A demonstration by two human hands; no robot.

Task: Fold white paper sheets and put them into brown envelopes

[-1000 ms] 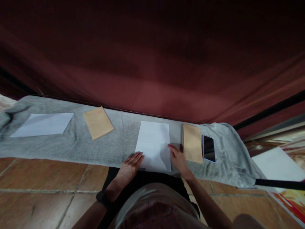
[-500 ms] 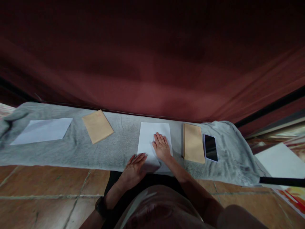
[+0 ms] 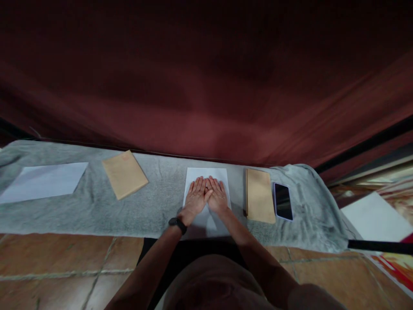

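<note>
A white sheet of paper (image 3: 206,172) lies on the grey cloth straight in front of me. Flat on its left half rests my left hand (image 3: 196,197), fingers stretched forward. Beside it my right hand (image 3: 217,198) lies flat too, the two thumbs meeting or crossing near the middle. Neither hand grips anything. Parts of the sheet are hidden beneath the hands, and its near end is in shadow.
To the right lie a stack of brown envelopes (image 3: 260,196) and a phone (image 3: 283,201). A single brown envelope (image 3: 125,174) and more white paper (image 3: 45,181) are on the left. The grey cloth (image 3: 164,193) ends against a dark red panel (image 3: 200,129).
My left hand has moved forward and right, from the sheet's near left edge onto the paper beside my right hand. My right hand stays flat on the sheet. The view has shifted slightly.
</note>
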